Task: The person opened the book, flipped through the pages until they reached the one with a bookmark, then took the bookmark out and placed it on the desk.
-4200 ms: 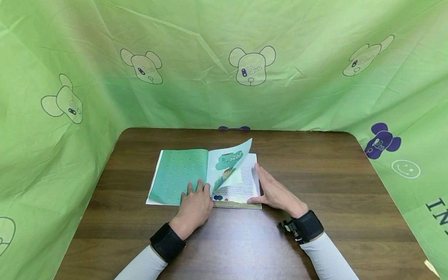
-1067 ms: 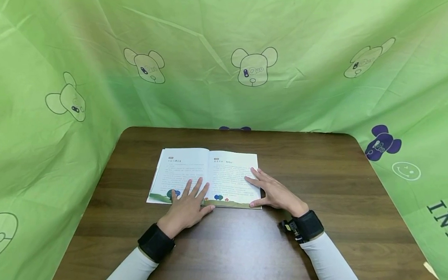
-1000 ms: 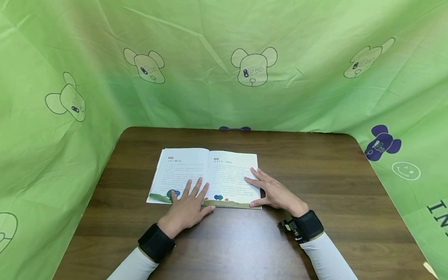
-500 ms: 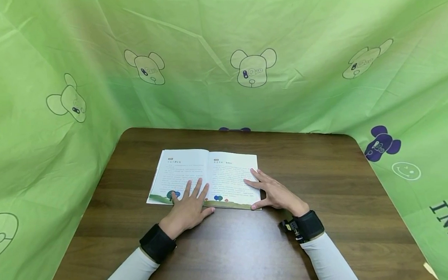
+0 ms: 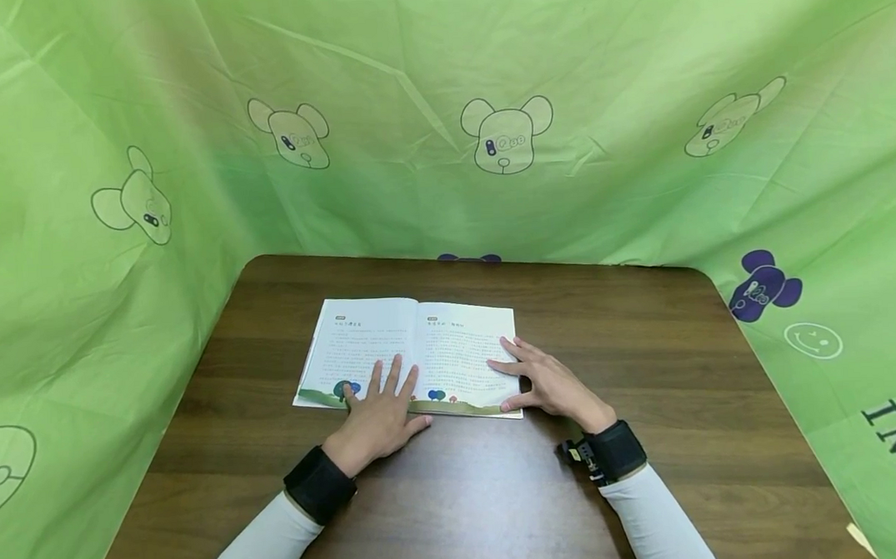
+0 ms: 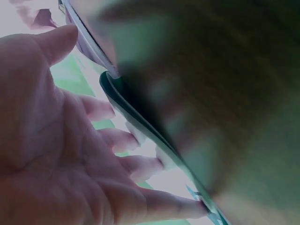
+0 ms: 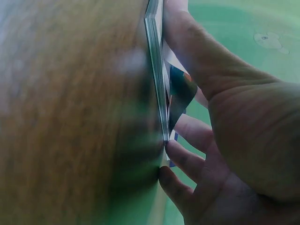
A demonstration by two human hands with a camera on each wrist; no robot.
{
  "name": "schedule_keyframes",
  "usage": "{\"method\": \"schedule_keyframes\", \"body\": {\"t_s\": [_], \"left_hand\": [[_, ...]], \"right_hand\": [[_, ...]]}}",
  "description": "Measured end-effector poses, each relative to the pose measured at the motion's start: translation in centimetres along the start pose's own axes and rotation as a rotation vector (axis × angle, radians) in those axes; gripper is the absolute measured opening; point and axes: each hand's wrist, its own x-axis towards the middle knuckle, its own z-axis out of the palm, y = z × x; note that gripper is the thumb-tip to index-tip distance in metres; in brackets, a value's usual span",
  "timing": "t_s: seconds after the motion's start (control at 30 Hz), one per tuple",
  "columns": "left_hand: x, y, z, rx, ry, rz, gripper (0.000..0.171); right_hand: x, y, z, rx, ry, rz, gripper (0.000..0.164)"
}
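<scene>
An open book (image 5: 459,354) lies on the table, with printed text on both white pages and a painted strip of green hills and trees along the bottom. My left hand (image 5: 375,420) rests with spread fingers on the lower part of the left page, its thumb over the front edge near the spine. At the lower right corner, my right hand (image 5: 553,385) touches the right page with its fingers spread. The right wrist view shows the book's stacked page edges (image 7: 157,70) beside that thumb and fingers. From the left wrist, the palm (image 6: 51,154) faces the book's edge (image 6: 140,124).
The brown wooden table (image 5: 615,330) has rounded far corners. A green curtain (image 5: 391,182) printed with bear heads hangs around its back and sides. A small pale object (image 5: 860,537) sits at the table's right edge.
Earlier, a page was mid-turn between the hands, with a green page at left. It now lies flat, and the left hand has shifted left with fingers spread. Over the last second, almost nothing moves.
</scene>
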Motion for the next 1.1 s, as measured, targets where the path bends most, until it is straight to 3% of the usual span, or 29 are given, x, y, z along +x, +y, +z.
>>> {"method": "schedule_keyframes", "body": {"t_s": [0.17, 0.4, 0.53, 0.77, 1.1], "left_hand": [[0.2, 0.3, 0.0, 0.002, -0.006, -0.010, 0.086], [0.4, 0.6, 0.0, 0.020, 0.018, -0.012, 0.087], [0.5, 0.9, -0.1, 0.015, 0.025, -0.014, 0.087], [0.5, 1.0, -0.2, 0.033, 0.018, -0.021, 0.087], [0.8, 1.5, 0.1, 0.035, 0.038, -0.060, 0.093]], "right_hand": [[0.1, 0.1, 0.1, 0.006, 0.024, 0.004, 0.068], [0.4, 0.0, 0.0, 0.017, 0.099, 0.102, 0.048], [0.5, -0.1, 0.0, 0.025, 0.110, 0.112, 0.042], [0.5, -0.2, 0.0, 0.054, 0.116, 0.069, 0.005], [0.5, 0.1, 0.2, 0.051, 0.104, 0.057, 0.005]]}}
